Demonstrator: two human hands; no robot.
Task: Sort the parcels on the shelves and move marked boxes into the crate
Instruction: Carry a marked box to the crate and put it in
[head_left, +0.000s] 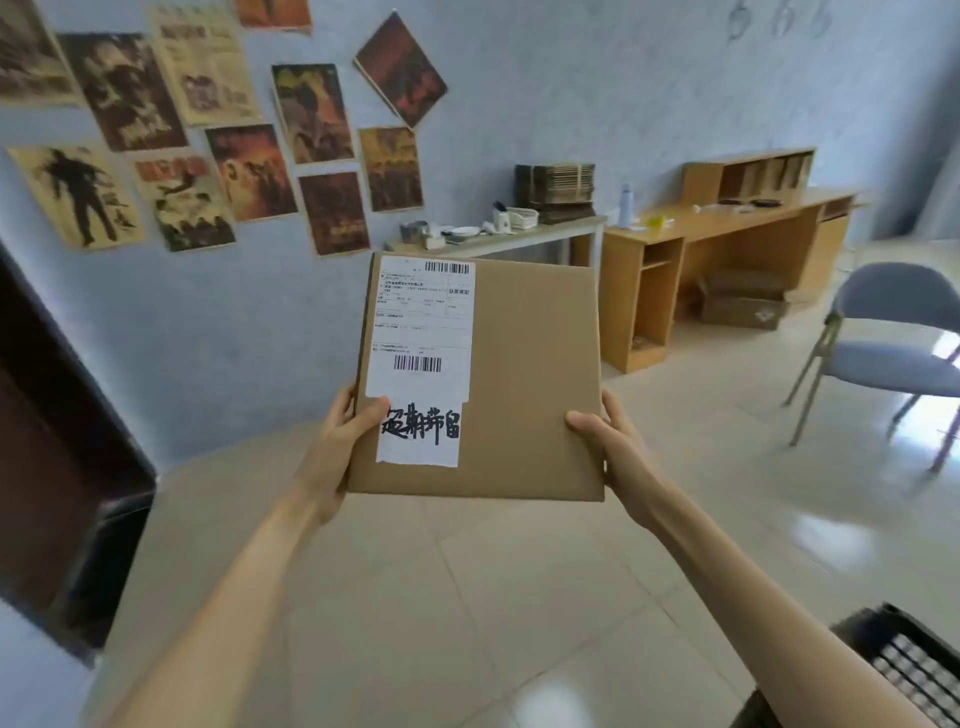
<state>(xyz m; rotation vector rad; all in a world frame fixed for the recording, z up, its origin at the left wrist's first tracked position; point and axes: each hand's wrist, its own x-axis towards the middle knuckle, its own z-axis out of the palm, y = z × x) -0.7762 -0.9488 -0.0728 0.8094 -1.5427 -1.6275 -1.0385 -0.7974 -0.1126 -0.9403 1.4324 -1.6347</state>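
Pale floor tiles (467, 597) and a blue wall frame the scene. The left hand (332, 447) grips the cardboard box (524, 384) at its 8 o'clock edge, thumb touching the handwritten label (421, 431). The right hand (608, 447) clamps the 4 o'clock edge, thumb on the front. The box is held upright, face to the person, probably so its mark can be read. Outward, the black crate (904, 670) sits at 5 o'clock, posters (218, 171) at 10, a wooden desk (727, 223) at 1.
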